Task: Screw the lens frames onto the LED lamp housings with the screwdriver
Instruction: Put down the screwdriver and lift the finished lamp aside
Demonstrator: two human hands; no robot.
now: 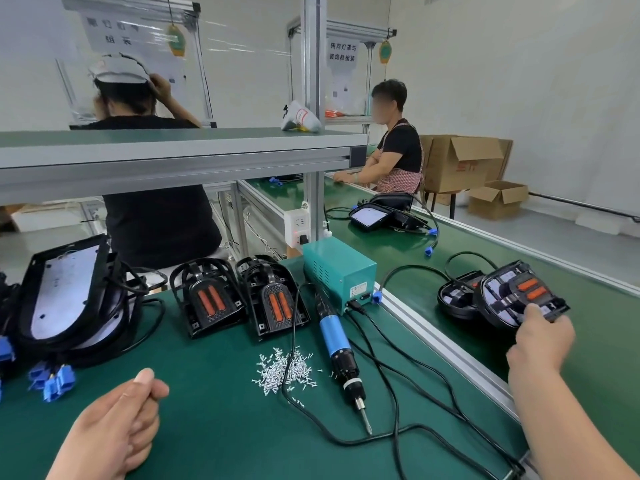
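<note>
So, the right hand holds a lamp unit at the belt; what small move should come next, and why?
Probably lower the lamp unit onto the belt beside the other unit and let go. The right hand grips its near edge, tilted; the screwdriver and screws lie untouched on the mat, so no fastening is under way.

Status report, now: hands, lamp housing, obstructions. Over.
Left hand curled on the mat, idle. Right hand gripping a lamp housing at the belt. Screwdriver lying untouched; cables loop across the mat.
</note>
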